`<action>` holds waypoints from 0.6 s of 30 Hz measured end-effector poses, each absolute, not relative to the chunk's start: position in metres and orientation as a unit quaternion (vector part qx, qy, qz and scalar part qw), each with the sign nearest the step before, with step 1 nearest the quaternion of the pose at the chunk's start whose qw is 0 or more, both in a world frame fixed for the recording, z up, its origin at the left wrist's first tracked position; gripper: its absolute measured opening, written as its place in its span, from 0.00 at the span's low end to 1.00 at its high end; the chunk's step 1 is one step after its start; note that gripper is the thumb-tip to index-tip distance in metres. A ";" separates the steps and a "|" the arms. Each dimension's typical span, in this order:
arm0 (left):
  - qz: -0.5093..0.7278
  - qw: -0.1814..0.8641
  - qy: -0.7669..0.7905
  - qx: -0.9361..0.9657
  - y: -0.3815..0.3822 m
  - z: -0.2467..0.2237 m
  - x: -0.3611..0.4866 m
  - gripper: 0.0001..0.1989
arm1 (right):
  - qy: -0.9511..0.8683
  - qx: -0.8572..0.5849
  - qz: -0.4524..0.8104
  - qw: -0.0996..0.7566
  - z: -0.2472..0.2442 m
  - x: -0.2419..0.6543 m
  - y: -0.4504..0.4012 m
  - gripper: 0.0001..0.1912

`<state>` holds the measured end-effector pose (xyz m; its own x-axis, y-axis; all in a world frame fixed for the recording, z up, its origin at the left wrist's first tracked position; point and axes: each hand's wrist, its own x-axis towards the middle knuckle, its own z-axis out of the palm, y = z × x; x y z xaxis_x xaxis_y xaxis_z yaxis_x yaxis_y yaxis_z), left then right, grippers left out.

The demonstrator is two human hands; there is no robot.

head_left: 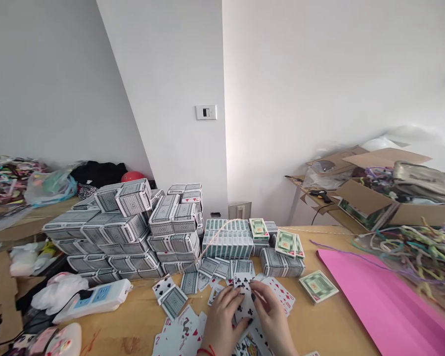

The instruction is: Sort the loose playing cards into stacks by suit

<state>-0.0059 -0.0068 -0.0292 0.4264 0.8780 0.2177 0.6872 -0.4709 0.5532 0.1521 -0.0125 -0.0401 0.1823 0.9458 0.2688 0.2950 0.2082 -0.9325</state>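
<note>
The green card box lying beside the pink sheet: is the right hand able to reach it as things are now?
Probably yes: the green box lies near the right hand, with only flat cards and bare tabletop between them.

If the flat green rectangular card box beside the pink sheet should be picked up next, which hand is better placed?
Probably the right hand: it is nearer to the flat green rectangular card box. The left hand lies farther off, with the right between. Both touch white playing cards, though.
</note>
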 end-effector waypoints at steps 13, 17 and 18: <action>0.229 0.170 0.467 0.837 -0.009 -0.020 -0.011 0.25 | -0.640 -0.694 0.206 0.259 -0.048 0.190 -0.014 0.27; 0.221 0.202 0.471 0.830 -0.010 -0.021 -0.014 0.35 | -0.615 -0.703 0.234 0.271 -0.041 0.187 -0.015 0.20; 0.225 0.214 0.479 0.821 -0.010 -0.021 -0.014 0.33 | -0.608 -0.706 0.233 0.278 -0.038 0.186 -0.015 0.19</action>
<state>-0.0138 -0.0101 -0.0207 0.4393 0.8831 0.1645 0.6909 -0.4492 0.5665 0.1865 -0.0151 -0.0382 0.1518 0.9884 0.0081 0.7291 -0.1065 -0.6761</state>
